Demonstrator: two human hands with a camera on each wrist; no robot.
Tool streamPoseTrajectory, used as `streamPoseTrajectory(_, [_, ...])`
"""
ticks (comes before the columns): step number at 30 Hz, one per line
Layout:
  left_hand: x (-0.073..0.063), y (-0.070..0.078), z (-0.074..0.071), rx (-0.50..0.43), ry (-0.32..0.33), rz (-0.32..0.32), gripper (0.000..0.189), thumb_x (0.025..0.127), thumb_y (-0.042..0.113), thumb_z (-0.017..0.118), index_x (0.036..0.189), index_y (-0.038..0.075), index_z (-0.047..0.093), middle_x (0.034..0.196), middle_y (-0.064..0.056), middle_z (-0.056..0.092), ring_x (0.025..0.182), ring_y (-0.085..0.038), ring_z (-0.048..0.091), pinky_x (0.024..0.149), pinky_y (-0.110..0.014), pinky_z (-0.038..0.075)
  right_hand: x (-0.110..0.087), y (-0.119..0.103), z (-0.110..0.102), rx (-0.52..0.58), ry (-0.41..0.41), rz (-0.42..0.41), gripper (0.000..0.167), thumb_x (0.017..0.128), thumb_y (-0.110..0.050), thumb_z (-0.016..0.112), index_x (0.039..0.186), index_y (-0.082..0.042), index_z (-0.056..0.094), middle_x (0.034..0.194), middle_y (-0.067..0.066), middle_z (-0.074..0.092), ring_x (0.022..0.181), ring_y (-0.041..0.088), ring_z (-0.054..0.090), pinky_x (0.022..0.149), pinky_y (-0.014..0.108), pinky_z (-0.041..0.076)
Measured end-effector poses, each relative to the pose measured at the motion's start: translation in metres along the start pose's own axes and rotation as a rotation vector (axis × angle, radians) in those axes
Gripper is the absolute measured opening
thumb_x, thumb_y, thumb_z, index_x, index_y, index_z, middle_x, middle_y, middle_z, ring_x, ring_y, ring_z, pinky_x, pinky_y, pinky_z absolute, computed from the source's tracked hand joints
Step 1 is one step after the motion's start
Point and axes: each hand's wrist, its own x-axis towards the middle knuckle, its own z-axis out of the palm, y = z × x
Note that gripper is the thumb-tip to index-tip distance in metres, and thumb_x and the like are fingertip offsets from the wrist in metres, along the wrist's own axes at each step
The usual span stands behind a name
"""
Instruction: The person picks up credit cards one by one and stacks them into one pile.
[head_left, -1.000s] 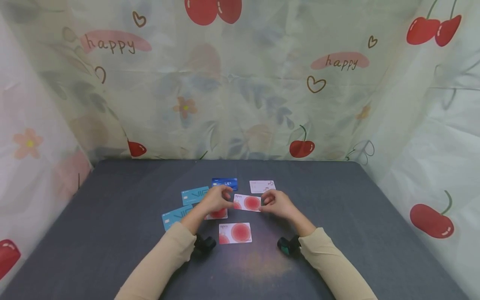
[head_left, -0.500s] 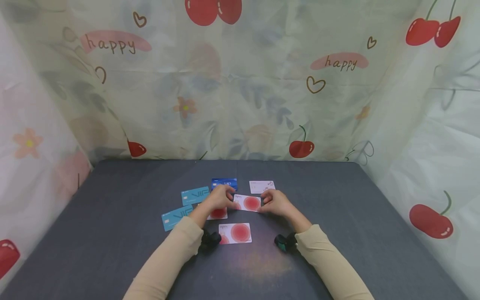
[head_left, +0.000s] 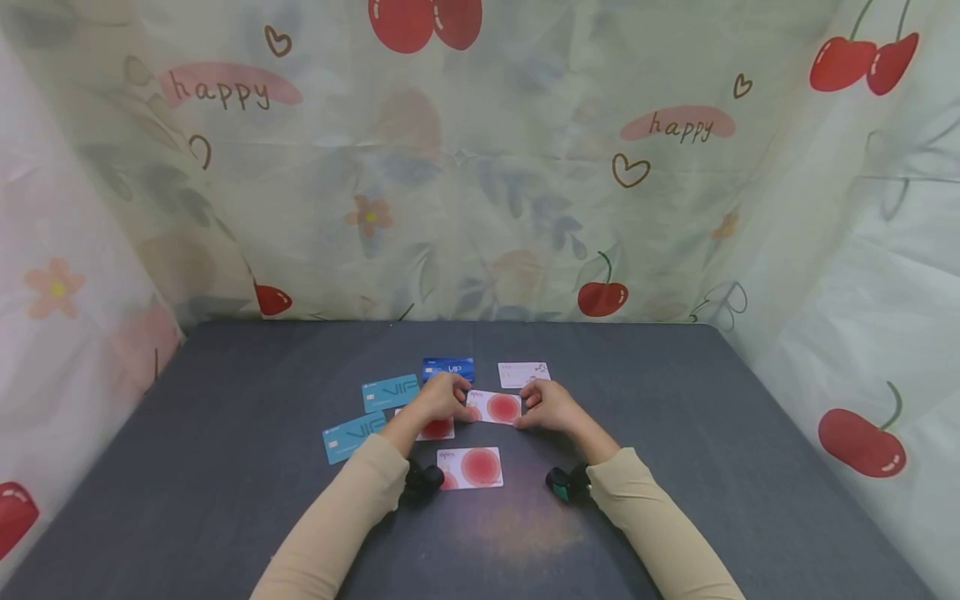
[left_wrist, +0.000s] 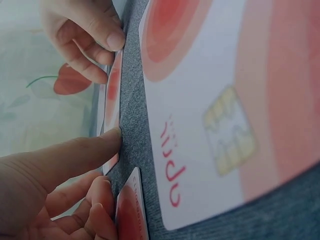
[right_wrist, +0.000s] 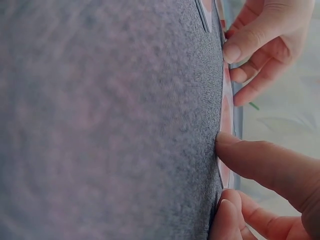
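Note:
A white bank card with red circles (head_left: pixel 502 407) lies on the dark table between both hands. My left hand (head_left: pixel 442 397) grips its left end, the thumb on the near edge and the other fingers bent. At the opposite end, my right hand (head_left: pixel 553 407) holds the card with thumb and curled fingers. In the left wrist view the thumb of the left hand (left_wrist: pixel 65 175) presses the card's edge (left_wrist: pixel 113 90). The right wrist view has the right hand's thumb on the card's near side (right_wrist: pixel 226 117), fingertips at its end.
A matching red-circle card (head_left: pixel 470 468) lies nearer the body, and another (head_left: pixel 437 430) is partly hidden by the left hand. Two light-blue VIP cards (head_left: pixel 391 392) are on the left. Behind the hands lie a dark-blue VIP card (head_left: pixel 448 368) and a pale pink card (head_left: pixel 523 374).
My left forearm has shifted right and the right forearm slightly left. The right thumb has slid a little along the card's near edge; the card has barely moved.

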Motion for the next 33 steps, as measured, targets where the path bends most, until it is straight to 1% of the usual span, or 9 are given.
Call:
streamPoseTrajectory(10, [-0.0031,0.0021,0.0013,0.006,0.019,0.003,0.048,0.071,0.011,0.079,0.115,0.002,0.061,0.097,-0.012,0.065,0.082,-0.019,0.056,0.084,-0.031,0.05,0.0002,0.0,0.0015,0.039,0.007,-0.022,0.045,0.063,-0.007,0.081,0.101,0.004,0.058,0.085,0.011,0.059,0.074,0.016,0.053,0.063,0.023,0.043])
streamPoseTrajectory(16, [-0.0036,0.0031,0.0025,-0.022,0.027,-0.027,0.048,0.072,0.009,0.078,0.116,0.004,0.06,0.101,-0.013,0.066,0.087,-0.021,0.059,0.086,-0.033,0.051,-0.0004,-0.0007,0.001,0.075,0.002,-0.013,0.046,0.064,-0.006,0.081,0.102,0.005,0.056,0.085,0.012,0.061,0.073,0.015,0.054,0.062,0.022,0.044])
streamPoseTrajectory(20, [-0.0026,0.0027,0.0021,-0.039,0.035,-0.038,0.047,0.072,0.009,0.078,0.116,0.004,0.06,0.101,-0.013,0.066,0.088,-0.022,0.06,0.086,-0.033,0.051,-0.0006,-0.001,0.0005,0.094,0.008,-0.008,0.046,0.064,-0.005,0.081,0.102,0.005,0.056,0.087,0.014,0.062,0.074,0.016,0.055,0.063,0.022,0.045])
streamPoseTrajectory(21, [-0.0024,0.0025,0.0019,-0.037,0.038,-0.036,0.047,0.072,0.01,0.078,0.115,0.004,0.06,0.101,-0.013,0.067,0.087,-0.022,0.06,0.085,-0.033,0.051,-0.0006,-0.0012,0.0002,0.099,0.009,-0.01,0.047,0.065,-0.005,0.08,0.103,0.005,0.056,0.087,0.014,0.062,0.074,0.015,0.056,0.063,0.022,0.045])
streamPoseTrajectory(22, [-0.0015,0.0009,0.002,-0.03,0.047,-0.014,0.048,0.071,0.011,0.079,0.114,0.003,0.06,0.098,-0.013,0.067,0.084,-0.021,0.06,0.081,-0.031,0.051,-0.0006,-0.0013,0.0001,0.102,0.01,-0.011,0.047,0.065,-0.006,0.08,0.103,0.005,0.056,0.088,0.014,0.062,0.074,0.015,0.056,0.063,0.022,0.046])
streamPoseTrajectory(25, [-0.002,0.0008,0.0014,-0.027,0.058,0.001,0.048,0.071,0.013,0.08,0.113,0.003,0.06,0.096,-0.013,0.067,0.083,-0.02,0.06,0.08,-0.03,0.052,-0.0012,-0.0021,-0.0005,0.127,0.018,0.001,0.047,0.065,-0.005,0.08,0.104,0.004,0.056,0.088,0.014,0.063,0.072,0.014,0.057,0.063,0.022,0.047])
streamPoseTrajectory(28, [-0.0035,0.001,0.0014,-0.047,0.068,0.016,0.049,0.07,0.013,0.08,0.114,0.003,0.06,0.096,-0.013,0.067,0.082,-0.02,0.061,0.08,-0.031,0.052,-0.0027,-0.003,-0.0014,0.135,0.023,0.001,0.047,0.066,-0.005,0.08,0.104,0.004,0.055,0.087,0.013,0.063,0.07,0.012,0.057,0.062,0.022,0.046])
streamPoseTrajectory(29, [-0.0052,0.0025,0.001,-0.063,0.068,0.002,0.049,0.071,0.011,0.079,0.115,0.003,0.06,0.098,-0.013,0.067,0.084,-0.02,0.061,0.084,-0.032,0.051,-0.0032,-0.0033,-0.0017,0.143,0.026,0.001,0.047,0.066,-0.005,0.08,0.105,0.004,0.055,0.087,0.014,0.064,0.07,0.012,0.057,0.062,0.021,0.046])
streamPoseTrajectory(33, [-0.0093,0.0013,0.0011,-0.095,0.085,0.026,0.049,0.071,0.01,0.079,0.116,0.002,0.06,0.098,-0.014,0.068,0.081,-0.018,0.061,0.081,-0.032,0.051,-0.0055,-0.0045,-0.0023,0.158,0.024,-0.014,0.049,0.066,-0.004,0.08,0.108,0.006,0.054,0.09,0.016,0.064,0.071,0.012,0.062,0.063,0.022,0.049])
